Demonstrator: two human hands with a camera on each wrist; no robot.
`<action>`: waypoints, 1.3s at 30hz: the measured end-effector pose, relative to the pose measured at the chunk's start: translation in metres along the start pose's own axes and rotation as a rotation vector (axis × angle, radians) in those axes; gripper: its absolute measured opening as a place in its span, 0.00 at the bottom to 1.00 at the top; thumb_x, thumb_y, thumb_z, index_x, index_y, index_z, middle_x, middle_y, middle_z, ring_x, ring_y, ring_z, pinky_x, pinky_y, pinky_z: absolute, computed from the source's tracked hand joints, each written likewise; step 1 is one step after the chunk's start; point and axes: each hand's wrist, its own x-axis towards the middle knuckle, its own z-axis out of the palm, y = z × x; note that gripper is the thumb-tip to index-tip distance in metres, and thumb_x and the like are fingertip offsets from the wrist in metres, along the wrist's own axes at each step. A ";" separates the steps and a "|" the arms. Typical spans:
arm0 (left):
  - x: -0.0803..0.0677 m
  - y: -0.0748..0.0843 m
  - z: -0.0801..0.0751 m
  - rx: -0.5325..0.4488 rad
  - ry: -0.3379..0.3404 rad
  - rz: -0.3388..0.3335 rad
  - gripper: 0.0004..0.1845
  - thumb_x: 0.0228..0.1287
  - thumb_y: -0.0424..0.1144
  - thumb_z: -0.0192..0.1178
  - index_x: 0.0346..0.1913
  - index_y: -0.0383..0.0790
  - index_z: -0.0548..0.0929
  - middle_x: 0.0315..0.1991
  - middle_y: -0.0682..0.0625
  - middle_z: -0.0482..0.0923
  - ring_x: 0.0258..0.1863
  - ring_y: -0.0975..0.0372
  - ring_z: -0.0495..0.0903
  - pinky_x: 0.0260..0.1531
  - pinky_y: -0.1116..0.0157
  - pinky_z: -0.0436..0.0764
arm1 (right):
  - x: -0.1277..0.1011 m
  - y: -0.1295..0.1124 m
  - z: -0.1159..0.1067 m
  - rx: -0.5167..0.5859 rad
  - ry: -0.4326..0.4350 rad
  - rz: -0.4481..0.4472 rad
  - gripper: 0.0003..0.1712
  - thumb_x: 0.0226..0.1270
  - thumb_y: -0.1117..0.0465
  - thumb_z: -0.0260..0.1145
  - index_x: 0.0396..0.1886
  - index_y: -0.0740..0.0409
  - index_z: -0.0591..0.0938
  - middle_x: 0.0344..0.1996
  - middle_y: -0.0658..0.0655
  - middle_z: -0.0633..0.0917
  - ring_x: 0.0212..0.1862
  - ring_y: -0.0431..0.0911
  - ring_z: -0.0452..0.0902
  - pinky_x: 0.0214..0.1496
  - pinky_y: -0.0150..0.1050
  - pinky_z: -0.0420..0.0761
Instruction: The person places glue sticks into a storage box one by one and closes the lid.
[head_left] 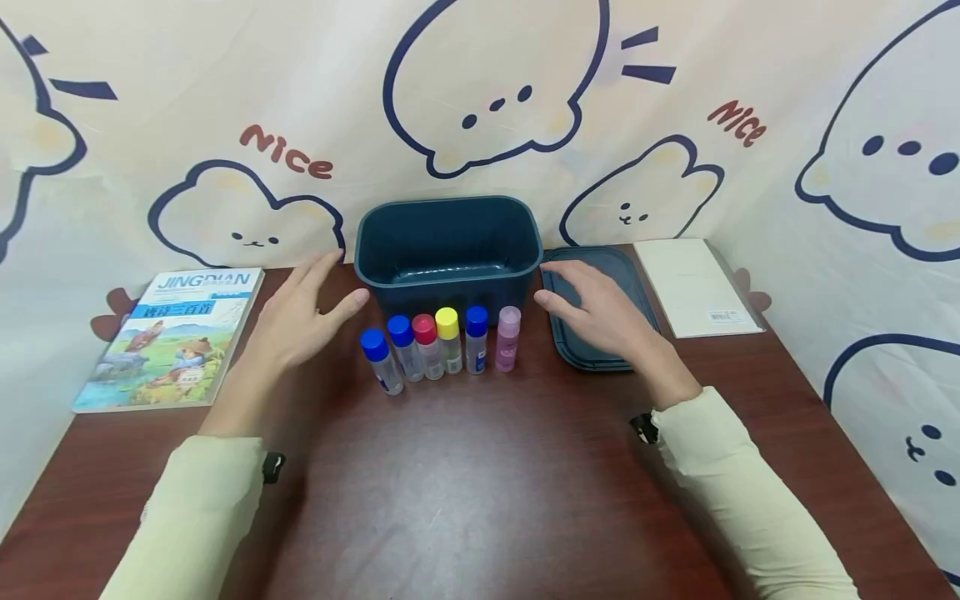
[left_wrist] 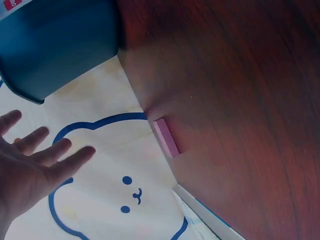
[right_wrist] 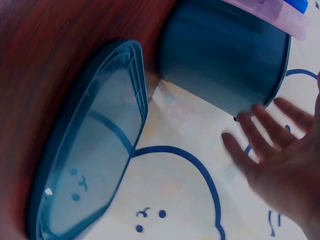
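Observation:
A dark blue bin [head_left: 448,242] stands open at the back of the brown table [head_left: 480,483]. In front of it is a row of several small bottles: three with blue caps [head_left: 372,343], one red [head_left: 423,328], one yellow [head_left: 447,322] and a pink one [head_left: 508,337]. My left hand [head_left: 303,312] hovers flat with straight fingers left of the bin, holding nothing. My right hand [head_left: 592,304] hovers open over the bin's dark blue lid [head_left: 622,283], which lies flat to the right. The wrist views show the left hand's spread fingers [left_wrist: 40,160], the right hand's fingers [right_wrist: 260,145] and the lid [right_wrist: 90,150].
A picture book [head_left: 172,337] lies at the left edge of the table and a white booklet [head_left: 697,287] at the back right. A small pink block [left_wrist: 166,136] lies by the cloth backdrop. The printed cloth wall closes the back and sides.

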 end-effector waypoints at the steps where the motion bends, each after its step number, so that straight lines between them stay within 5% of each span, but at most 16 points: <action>1: 0.001 0.000 0.001 -0.011 0.006 0.000 0.50 0.64 0.75 0.49 0.82 0.54 0.51 0.81 0.42 0.47 0.77 0.39 0.51 0.62 0.27 0.60 | 0.000 0.001 0.001 0.059 -0.009 -0.022 0.34 0.78 0.43 0.58 0.73 0.59 0.70 0.70 0.61 0.73 0.70 0.57 0.68 0.70 0.61 0.68; 6: 0.009 -0.003 0.006 -0.084 0.034 0.024 0.48 0.65 0.72 0.53 0.81 0.53 0.55 0.80 0.42 0.51 0.76 0.41 0.55 0.62 0.28 0.63 | -0.001 0.003 0.006 0.341 -0.068 -0.111 0.29 0.75 0.54 0.65 0.70 0.60 0.73 0.64 0.60 0.78 0.62 0.54 0.76 0.63 0.56 0.77; 12: 0.017 -0.004 0.012 -0.262 0.053 0.022 0.44 0.66 0.68 0.58 0.80 0.53 0.60 0.78 0.44 0.57 0.74 0.43 0.59 0.62 0.31 0.66 | -0.001 0.003 0.015 0.483 -0.085 -0.147 0.29 0.69 0.58 0.71 0.66 0.61 0.76 0.60 0.61 0.80 0.57 0.52 0.77 0.61 0.54 0.79; 23: 0.030 -0.006 0.024 -0.484 0.049 0.066 0.38 0.71 0.59 0.58 0.78 0.50 0.62 0.74 0.42 0.64 0.71 0.43 0.66 0.62 0.37 0.72 | 0.000 -0.001 0.026 0.540 -0.097 -0.122 0.26 0.67 0.63 0.72 0.63 0.61 0.77 0.55 0.58 0.82 0.54 0.51 0.79 0.56 0.48 0.83; 39: 0.037 -0.007 0.024 -0.764 0.008 0.082 0.35 0.75 0.44 0.59 0.78 0.41 0.59 0.75 0.37 0.60 0.71 0.40 0.66 0.52 0.59 0.81 | 0.002 -0.008 0.038 0.594 -0.069 -0.118 0.21 0.67 0.64 0.72 0.58 0.61 0.80 0.51 0.57 0.85 0.53 0.51 0.79 0.56 0.48 0.83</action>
